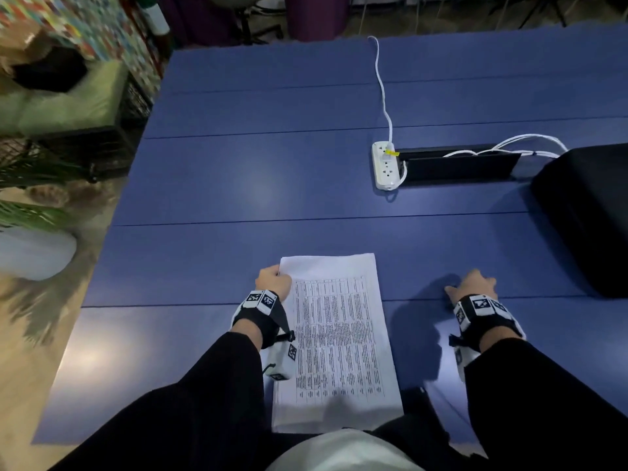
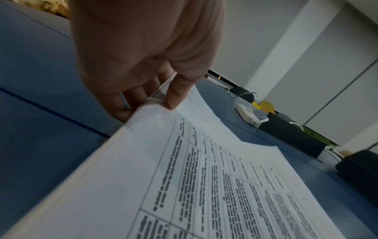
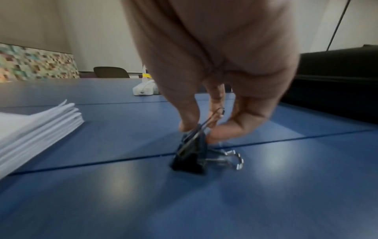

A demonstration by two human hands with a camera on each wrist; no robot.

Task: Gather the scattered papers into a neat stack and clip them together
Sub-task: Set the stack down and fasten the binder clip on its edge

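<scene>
A stack of printed papers [image 1: 336,341] lies on the blue table [image 1: 238,185] in front of me, its top sheet bearing a table of text. My left hand [image 1: 273,280] grips the stack's far left corner, thumb on top [image 2: 175,95] and fingers under the edge. To the right, my right hand [image 1: 472,287] reaches down to the table. In the right wrist view its fingertips [image 3: 188,126] pinch the upper wire handle of a black binder clip [image 3: 191,155], which stands tilted on the table. The paper stack [image 3: 36,127] lies to the clip's left.
A white power strip [image 1: 384,164] with a plugged cable sits farther back beside a black cable tray [image 1: 458,164]. A large black object [image 1: 588,212] occupies the table's right side. Green cushioned crates [image 1: 68,107] and plants stand off the left edge.
</scene>
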